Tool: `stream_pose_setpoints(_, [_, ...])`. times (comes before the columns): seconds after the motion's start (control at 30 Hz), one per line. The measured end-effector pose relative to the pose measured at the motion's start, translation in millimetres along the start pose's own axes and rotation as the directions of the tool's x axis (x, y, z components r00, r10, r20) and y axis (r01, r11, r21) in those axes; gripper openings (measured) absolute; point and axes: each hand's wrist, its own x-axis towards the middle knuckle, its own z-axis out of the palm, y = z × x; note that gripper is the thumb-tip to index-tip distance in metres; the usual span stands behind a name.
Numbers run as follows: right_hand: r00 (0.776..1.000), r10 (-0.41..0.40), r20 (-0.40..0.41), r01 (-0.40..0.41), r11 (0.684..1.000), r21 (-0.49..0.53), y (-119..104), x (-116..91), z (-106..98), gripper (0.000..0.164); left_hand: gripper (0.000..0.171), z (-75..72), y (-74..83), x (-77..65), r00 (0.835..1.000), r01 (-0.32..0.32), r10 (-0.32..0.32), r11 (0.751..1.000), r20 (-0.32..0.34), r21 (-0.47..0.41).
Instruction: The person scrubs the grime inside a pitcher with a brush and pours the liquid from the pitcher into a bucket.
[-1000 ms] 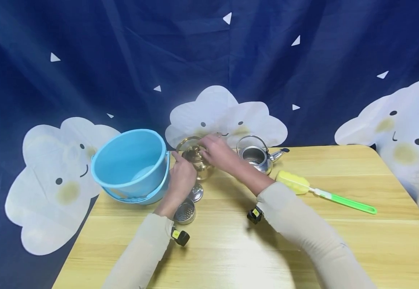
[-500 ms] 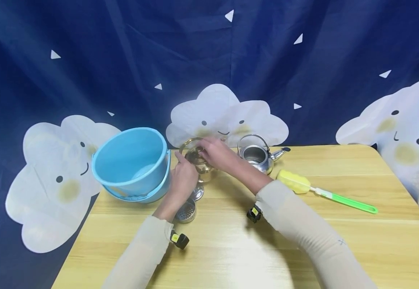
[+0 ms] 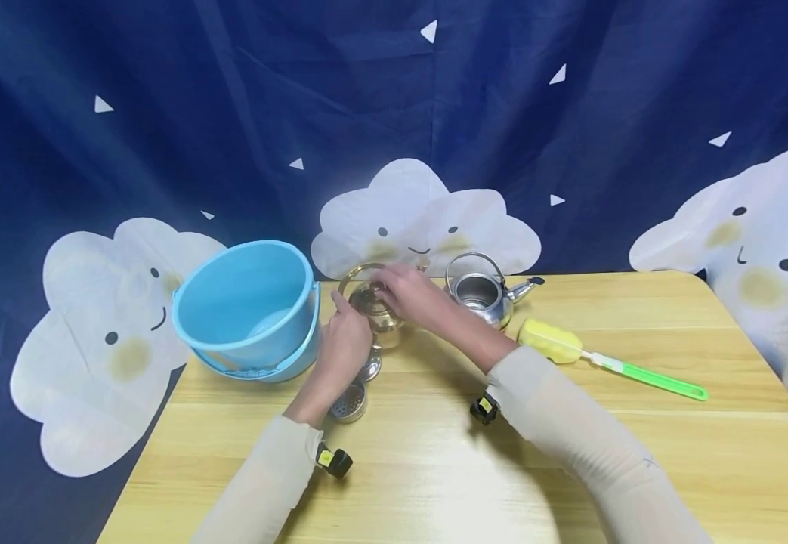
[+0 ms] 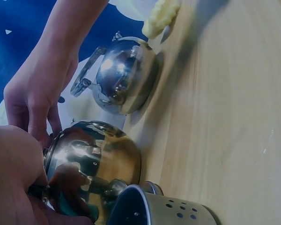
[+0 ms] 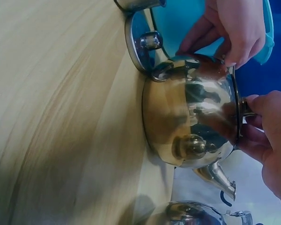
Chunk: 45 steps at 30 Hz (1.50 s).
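A gold-coloured kettle (image 3: pixel 387 331) stands on the table between my hands, its lid (image 3: pixel 365 301) on top. With its fingers and thumb, my right hand (image 3: pixel 415 295) pinches the lid's knob (image 5: pixel 247 108). At the kettle's left side, my left hand (image 3: pixel 344 344) grips near the base of its hoop handle (image 3: pixel 350 276); the exact grip is partly hidden. A loose silver lid (image 5: pixel 136 44) and a perforated metal strainer (image 4: pixel 178 209) are close beside the left hand. To the right sits a lidless silver kettle (image 3: pixel 492 308).
A light-blue bucket (image 3: pixel 244 350) stands at the table's left. A sponge brush (image 3: pixel 548 340) with a yellow head and green handle lies on the right of the wooden table (image 3: pixel 475 461). Behind hangs a dark-blue curtain (image 3: pixel 366 91) with clouds.
The gold kettle has shifted slightly right and towards me, with both hands staying on it. The bucket, silver kettle and brush have stayed in place.
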Motion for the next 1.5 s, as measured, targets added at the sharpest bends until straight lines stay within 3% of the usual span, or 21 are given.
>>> stream_pose_setpoints(0.5, [0.999,0.052,0.017,-0.052,0.999,0.003,-12.1,-15.6,-5.4,0.022,0.067,0.0,-1.9,-12.3,0.999,-0.026,0.027,0.999,0.027,-0.036])
stream_pose_setpoints(0.8, [0.997,0.075,0.006,-0.075,0.997,-0.01,-19.9,-24.0,-7.9,0.025,0.065,-2.4,-5.1,-18.4,0.995,-0.087,0.088,0.996,0.046,-0.02])
stream_pose_setpoints(1.07, [0.997,0.081,0.0,-0.081,0.997,-0.014,-25.1,-30.3,-8.4,0.024,0.063,-2.6,-10.3,-22.9,0.996,-0.077,0.081,0.993,0.038,-0.09])
stream_pose_setpoints(1.5, [0.994,0.104,-0.036,-0.105,0.994,-0.018,-36.6,-45.2,-9.1,0.027,0.058,-3.6,-10.6,-35.4,0.987,-0.158,0.16,0.984,0.01,-0.086])
